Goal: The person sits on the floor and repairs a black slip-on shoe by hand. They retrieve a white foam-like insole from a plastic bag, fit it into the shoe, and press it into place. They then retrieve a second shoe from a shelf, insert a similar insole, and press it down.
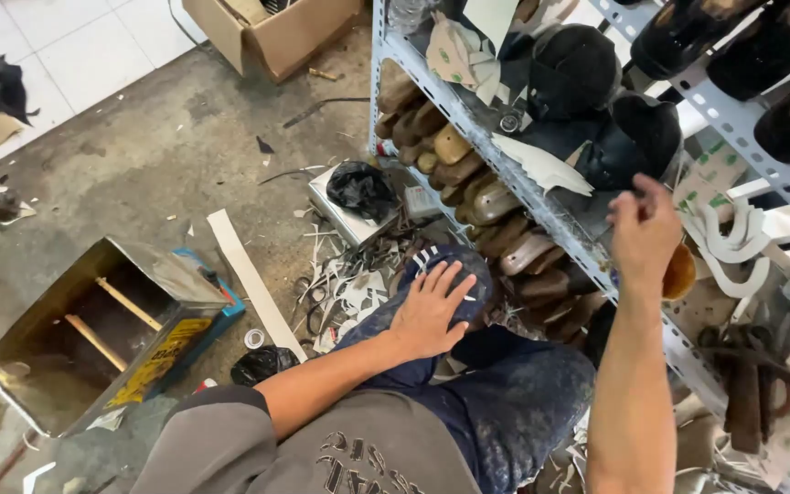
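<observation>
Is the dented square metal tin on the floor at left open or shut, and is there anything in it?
Open: the dented square metal tin lies tipped with its open mouth towards the camera, showing two wooden slats inside; otherwise it looks empty.

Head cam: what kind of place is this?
Likely a shoemaking or shoe-repair workshop: wooden shoe lasts fill a metal rack, black shoe uppers sit above, and cut scraps litter the floor.

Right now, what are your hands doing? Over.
Left hand flat on knee, holding nothing. Right hand up at the metal shelf, fingers at black shoe parts; grip unclear. Wooden shoe lasts stacked below.
</observation>
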